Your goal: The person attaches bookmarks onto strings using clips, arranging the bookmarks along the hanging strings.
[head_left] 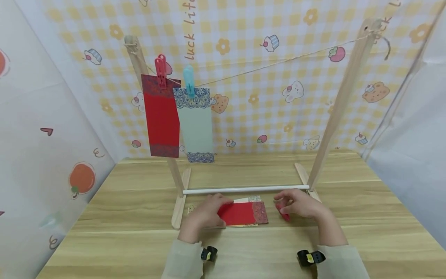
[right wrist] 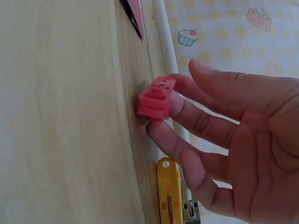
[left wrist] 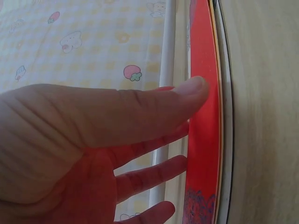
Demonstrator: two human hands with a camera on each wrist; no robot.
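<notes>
My left hand (head_left: 208, 213) spans the left end of a stack of cards, its thumb (left wrist: 189, 91) overlapping the top red card (head_left: 238, 214) and its fingers spread toward the far edge. Pale card edges show beneath the red one. At the stack's right, the loosely bent fingertips of my right hand (head_left: 299, 203) are against a red clothespin (right wrist: 156, 100); the thumb stands apart from it. Beside those fingers lie a yellow clothespin (right wrist: 169, 193) and a grey one (right wrist: 190, 210), both hidden by the hand in the head view.
A string (head_left: 265, 68) stretches between two wooden posts joined low down by a white rod (head_left: 244, 190). On its left part hang a red card (head_left: 163, 120) under a red clothespin (head_left: 161, 71) and a pale green card (head_left: 196, 128) under a light blue one (head_left: 189, 81).
</notes>
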